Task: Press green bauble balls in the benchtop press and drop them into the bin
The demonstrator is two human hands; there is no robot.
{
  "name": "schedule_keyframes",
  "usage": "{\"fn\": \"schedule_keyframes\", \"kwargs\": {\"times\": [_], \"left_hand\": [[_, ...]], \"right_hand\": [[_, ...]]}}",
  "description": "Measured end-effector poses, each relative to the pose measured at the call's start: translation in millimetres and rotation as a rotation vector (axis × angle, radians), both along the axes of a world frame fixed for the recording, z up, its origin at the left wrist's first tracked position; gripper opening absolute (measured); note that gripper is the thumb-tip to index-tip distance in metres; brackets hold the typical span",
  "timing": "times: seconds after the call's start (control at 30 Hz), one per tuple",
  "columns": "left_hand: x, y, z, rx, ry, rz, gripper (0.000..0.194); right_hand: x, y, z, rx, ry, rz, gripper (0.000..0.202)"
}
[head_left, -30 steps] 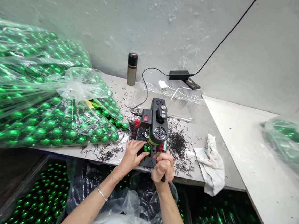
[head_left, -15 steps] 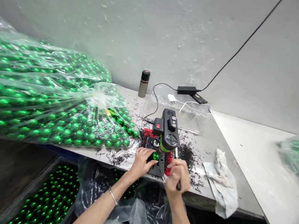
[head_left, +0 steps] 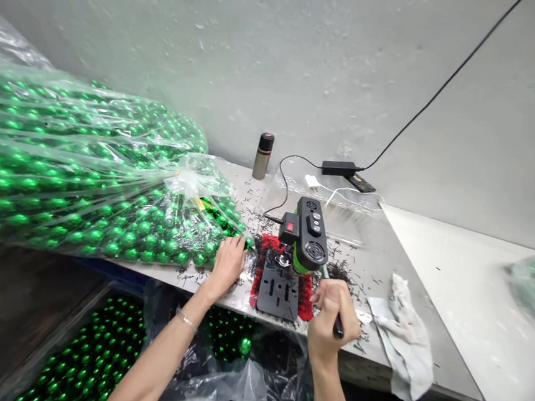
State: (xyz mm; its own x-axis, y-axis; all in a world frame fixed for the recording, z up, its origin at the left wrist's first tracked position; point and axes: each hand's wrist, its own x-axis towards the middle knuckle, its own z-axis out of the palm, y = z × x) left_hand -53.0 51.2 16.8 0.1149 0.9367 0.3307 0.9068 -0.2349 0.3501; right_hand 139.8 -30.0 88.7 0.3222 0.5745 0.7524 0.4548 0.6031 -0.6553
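Note:
My left hand (head_left: 230, 261) reaches to the mouth of a clear plastic bag (head_left: 189, 178) full of shiny green balls. Its fingers are bent together at a green ball (head_left: 248, 243), which their tips partly hide. My right hand (head_left: 333, 315) is wrapped round the black-gripped lever handle (head_left: 339, 327) of a small black and green bench machine (head_left: 312, 232). Below the machine's head, its slotted black base plate (head_left: 279, 292) carries no ball. Red material (head_left: 305, 300) shows around the plate. One bright green ball (head_left: 245, 346) is below the table edge, over the dark plastic lining.
Small black pieces (head_left: 336, 269) are scattered around the machine. A flask (head_left: 263, 155), a power adapter (head_left: 339, 168) and a white plug (head_left: 312, 181) stand or lie behind. A white cloth (head_left: 400, 337) hangs over the front edge. A bin of green balls (head_left: 90, 347) sits below left.
My left hand has moved from the ball on the base plate leftward to the bag's mouth. That ball is off the plate. My right hand still grips the lever.

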Motion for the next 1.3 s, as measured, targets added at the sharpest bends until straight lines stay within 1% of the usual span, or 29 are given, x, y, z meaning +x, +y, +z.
{"fn": "schedule_keyframes", "kwargs": {"times": [0.07,0.13,0.23,0.3,0.33,0.37,0.4,0.43,0.5,0.53,0.57,0.6,0.63,0.67,0.73,0.8,0.9,1.0,1.07,1.13,1.2,1.3], "left_hand": [[3.8,21.7,11.2,-0.118,0.098,-0.024,0.027],[8.9,33.9,18.2,-0.196,0.130,-0.045,0.022],[11.9,37.1,21.4,-0.234,0.107,-0.027,0.022],[9.1,32.5,21.2,-0.240,0.094,-0.015,0.029],[6.8,28.7,21.1,-0.239,0.038,-0.008,0.031],[4.5,23.9,20.8,-0.244,-0.078,-0.003,0.033],[2.5,18.2,20.4,-0.261,-0.264,-0.001,0.035],[1.6,11.8,19.6,-0.294,-0.511,-0.006,0.037],[3.6,-2.1,16.2,-0.403,-1.067,-0.031,0.042],[6.9,-8.9,13.5,-0.469,-1.293,-0.045,0.045],[11.3,-15.3,10.3,-0.531,-1.465,-0.051,0.048],[16.8,-20.8,6.7,-0.581,-1.580,-0.045,0.049],[22.7,-25.3,2.8,-0.617,-1.646,-0.029,0.049],[28.8,-28.8,-1.0,-0.638,-1.670,-0.010,0.050],[40.5,-32.8,-8.3,-0.634,-1.618,0.006,0.050],[50.0,-34.3,-14.7,-0.582,-1.475,-0.032,0.047],[59.4,-35.9,-22.7,-0.422,-1.144,-0.109,0.037],[63.4,-39.6,-29.4,-0.252,-0.797,-0.132,0.032],[64.4,-42.4,-33.0,-0.166,-0.648,-0.164,0.032],[65.1,-44.0,-35.9,-0.092,-0.565,-0.227,0.032],[65.9,-43.6,-38.2,-0.037,-0.528,-0.280,0.031],[66.9,-41.3,-40.5,-0.016,-0.529,-0.302,0.030]], "right_hand": [[0.5,-0.1,0.1,-0.007,-0.005,0.002,0.035],[0.7,-0.2,0.6,-0.017,-0.013,-0.007,0.033],[0.5,-0.4,1.0,-0.011,-0.025,-0.011,0.032],[0.2,-0.5,1.5,0.002,-0.032,-0.002,0.033],[0.1,-0.6,2.1,0.007,-0.034,0.005,0.033],[-0.1,-0.6,3.0,0.008,-0.035,0.010,0.034],[-0.2,-0.5,4.3,0.004,-0.035,0.014,0.034],[-0.4,-0.4,6.1,0.000,-0.032,0.014,0.034],[-0.7,0.0,11.5,-0.015,-0.024,0.004,0.033],[-0.8,0.4,14.9,-0.027,-0.020,-0.004,0.033],[-0.9,0.8,18.6,-0.040,-0.016,-0.013,0.034],[-0.9,1.3,22.5,-0.056,-0.014,-0.019,0.034],[-1.0,1.8,26.3,-0.073,-0.015,-0.022,0.035],[-1.1,2.3,29.7,-0.085,-0.016,-0.022,0.036],[-1.6,3.2,34.5,-0.088,-0.019,-0.024,0.038],[-2.4,3.4,36.1,-0.073,-0.017,-0.026,0.038],[-3.8,2.7,33.7,-0.051,-0.015,-0.034,0.037],[-4.4,1.5,30.4,-0.051,-0.027,-0.050,0.037],[-4.1,0.9,29.2,-0.052,-0.038,-0.048,0.036],[-3.3,0.3,28.5,-0.049,-0.056,-0.038,0.036],[-2.1,-0.7,26.6,-0.037,-0.071,-0.028,0.035],[0.5,-3.5,16.8,-0.016,-0.093,-0.015,0.031]]}}
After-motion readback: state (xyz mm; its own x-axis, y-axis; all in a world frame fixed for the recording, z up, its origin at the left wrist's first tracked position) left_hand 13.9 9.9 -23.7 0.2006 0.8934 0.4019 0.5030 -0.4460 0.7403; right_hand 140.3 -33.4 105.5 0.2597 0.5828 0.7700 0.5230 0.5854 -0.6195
